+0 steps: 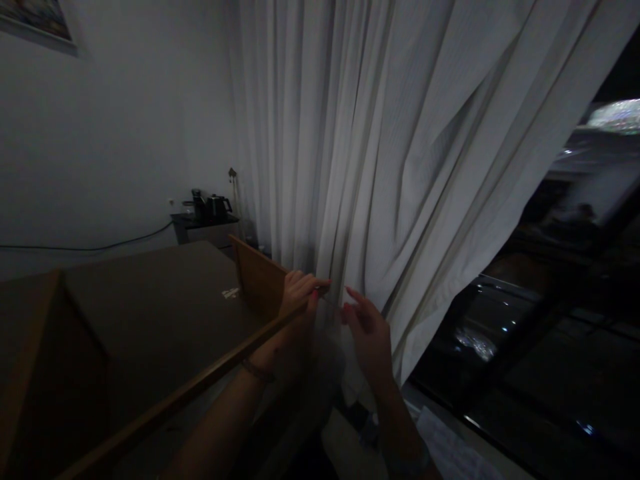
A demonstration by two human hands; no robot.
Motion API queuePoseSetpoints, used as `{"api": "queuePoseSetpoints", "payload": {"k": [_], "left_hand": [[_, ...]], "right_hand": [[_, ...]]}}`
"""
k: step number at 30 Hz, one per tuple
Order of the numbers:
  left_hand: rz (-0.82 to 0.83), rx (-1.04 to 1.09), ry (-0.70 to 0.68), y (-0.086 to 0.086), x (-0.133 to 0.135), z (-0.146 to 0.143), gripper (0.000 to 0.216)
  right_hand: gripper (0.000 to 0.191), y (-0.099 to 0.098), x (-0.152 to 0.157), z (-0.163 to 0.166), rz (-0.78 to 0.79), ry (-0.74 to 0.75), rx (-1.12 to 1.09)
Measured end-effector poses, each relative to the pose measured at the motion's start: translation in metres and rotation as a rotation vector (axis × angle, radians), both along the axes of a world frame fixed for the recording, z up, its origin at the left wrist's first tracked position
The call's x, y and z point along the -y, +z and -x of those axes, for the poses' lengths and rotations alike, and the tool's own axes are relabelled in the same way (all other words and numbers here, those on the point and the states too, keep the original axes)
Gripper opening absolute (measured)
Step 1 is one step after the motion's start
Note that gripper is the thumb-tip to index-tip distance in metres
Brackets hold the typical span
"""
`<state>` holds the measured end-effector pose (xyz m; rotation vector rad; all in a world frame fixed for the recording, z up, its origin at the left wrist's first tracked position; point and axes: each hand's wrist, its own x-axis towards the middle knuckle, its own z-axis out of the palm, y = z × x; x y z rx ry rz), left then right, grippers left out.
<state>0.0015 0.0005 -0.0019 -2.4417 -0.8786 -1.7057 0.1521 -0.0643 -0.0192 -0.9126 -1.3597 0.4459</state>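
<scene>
A brown wooden frame with upright panels [260, 275] stretches from the lower left towards the middle, its long narrow edge [200, 387] crossing in front of me. My left hand [299, 293] is closed around the far right corner of this wooden frame, its wrist wearing a bracelet. Just right of that corner, my right hand [369, 327] is raised with thumb and fingers pinched together. A thin pale line runs between its fingertips and the corner; dimness and blur hide what it is.
Long white curtains [320, 133] hang close behind my hands. A dark grey flat surface [165, 287] carries small white scraps [231, 293]. Further back, a low cabinet [210, 232] holds a black kettle [218, 207]. Dark window glass [525, 347] is at right.
</scene>
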Motion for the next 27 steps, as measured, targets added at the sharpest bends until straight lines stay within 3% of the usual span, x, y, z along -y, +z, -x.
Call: {"api": "queuePoseSetpoints", "payload": {"k": [3,8,12,17,23,27], "left_hand": [[-0.007,-0.005,0.003,-0.001,-0.002,0.000,0.042],[-0.021,0.003,0.012,-0.003,-0.005,-0.001,0.044],[-0.018,0.003,0.019,-0.004,-0.005,-0.001,0.044],[-0.002,-0.022,0.016,-0.003,-0.005,0.000,0.044],[0.003,0.000,0.020,-0.005,-0.006,-0.001,0.045],[0.026,-0.011,0.008,-0.003,-0.003,0.000,0.042]], "right_hand": [[0.037,-0.001,-0.002,0.006,0.061,0.053,-0.180],[0.019,-0.006,-0.004,0.006,0.093,0.022,-0.242],[0.022,-0.010,-0.008,0.000,0.071,-0.069,-0.120],[0.027,-0.011,-0.014,-0.005,-0.091,-0.236,0.063],[0.020,-0.013,-0.013,0.001,0.037,-0.113,-0.041],[0.028,-0.011,-0.008,0.008,0.113,-0.007,-0.171]]}}
